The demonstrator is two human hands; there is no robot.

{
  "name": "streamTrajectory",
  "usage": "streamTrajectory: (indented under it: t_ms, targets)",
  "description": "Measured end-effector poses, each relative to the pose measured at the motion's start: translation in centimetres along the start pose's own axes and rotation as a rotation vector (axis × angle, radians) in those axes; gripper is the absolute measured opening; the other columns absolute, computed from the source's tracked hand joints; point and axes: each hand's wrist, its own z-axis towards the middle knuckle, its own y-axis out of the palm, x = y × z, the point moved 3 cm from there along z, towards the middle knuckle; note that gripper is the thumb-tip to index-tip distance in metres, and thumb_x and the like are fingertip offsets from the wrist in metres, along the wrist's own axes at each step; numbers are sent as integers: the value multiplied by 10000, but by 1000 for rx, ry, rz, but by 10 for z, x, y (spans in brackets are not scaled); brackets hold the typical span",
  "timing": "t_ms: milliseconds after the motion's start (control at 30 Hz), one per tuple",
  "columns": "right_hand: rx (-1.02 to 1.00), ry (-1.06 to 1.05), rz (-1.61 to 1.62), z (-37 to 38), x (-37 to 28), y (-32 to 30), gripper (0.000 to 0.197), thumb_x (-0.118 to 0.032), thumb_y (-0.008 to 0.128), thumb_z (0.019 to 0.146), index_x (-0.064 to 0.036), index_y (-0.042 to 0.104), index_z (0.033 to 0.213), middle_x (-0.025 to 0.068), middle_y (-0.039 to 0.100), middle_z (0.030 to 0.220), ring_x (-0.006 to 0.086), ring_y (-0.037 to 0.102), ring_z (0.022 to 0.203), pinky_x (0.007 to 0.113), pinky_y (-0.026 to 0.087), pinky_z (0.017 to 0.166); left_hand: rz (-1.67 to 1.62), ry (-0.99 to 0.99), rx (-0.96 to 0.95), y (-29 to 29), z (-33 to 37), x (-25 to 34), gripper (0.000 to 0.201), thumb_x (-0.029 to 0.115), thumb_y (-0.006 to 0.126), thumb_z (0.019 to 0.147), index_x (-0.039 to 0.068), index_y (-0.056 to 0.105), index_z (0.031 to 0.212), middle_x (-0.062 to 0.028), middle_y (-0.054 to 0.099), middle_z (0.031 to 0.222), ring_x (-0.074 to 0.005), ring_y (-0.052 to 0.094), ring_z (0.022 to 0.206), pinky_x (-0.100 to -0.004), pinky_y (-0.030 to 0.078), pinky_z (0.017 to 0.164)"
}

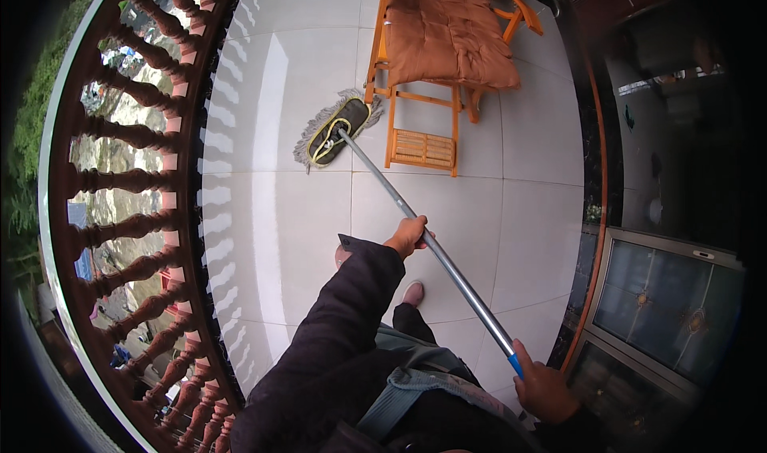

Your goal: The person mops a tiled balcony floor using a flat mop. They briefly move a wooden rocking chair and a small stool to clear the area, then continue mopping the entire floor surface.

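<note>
A flat mop (351, 119) with a dark oval head, yellow-green trim and grey fringe lies on the tiled floor. Its head rests close to the front leg of a wooden folding chair. From there the metal mop handle (457, 277) slants down toward my right side. My left hand (409, 237) is wrapped around the middle of the handle. Lower down, near the blue end grip, my right hand (545, 391) is closed on the handle's top end.
The wooden chair (423, 151) has a brown padded cushion (443, 33) and a slatted footrest. Along the left runs a balcony railing (128, 133) with dark red balusters. A glass-paned door (659, 301) stands at the right. Light grey tiles (423, 201) cover the floor around my feet.
</note>
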Motion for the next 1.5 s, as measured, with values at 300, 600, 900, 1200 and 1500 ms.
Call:
streamTrajectory:
  t_ms: [300,600,900,1200,1500]
  targets:
    - [-256,-107,368,-32,92,153,868,-273,507,960,-113,-110,1550,335,627,1038,458,642,952,473,489,840,305,-73,77,18,-16,-90,319,237,537,867,-77,580,899,-178,667,766,-277,672,611,-371,560,514]
    - [-242,107,452,-74,130,257,689,-213,551,926,-91,156,1477,285,642,988,426,650,908,456,500,789,430,-209,126,52,-42,-190,335,257,578,842,-71,608,899,-199,672,826,-310,705,671,-414,541,455]
    - [-51,218,350,-166,180,323,562,-149,583,901,-87,346,1407,258,654,964,415,656,877,450,510,744,908,-332,-100,118,-103,-303,538,398,606,838,-44,655,1142,-227,662,1122,-316,653,1028,-414,511,895]
    - [145,172,195,-186,245,351,449,-149,606,885,-94,535,1325,235,667,954,412,658,867,471,514,722,593,-436,45,129,-144,-306,452,328,615,849,-19,661,1136,-201,678,1071,-302,659,987,-413,523,857]
    - [-191,462,1809,-59,283,581,332,-190,505,965,-100,543,1283,203,656,1041,321,663,884,412,526,700,611,-252,194,34,-69,-261,413,335,602,880,-41,673,1035,-185,685,991,-295,697,880,-409,567,754]
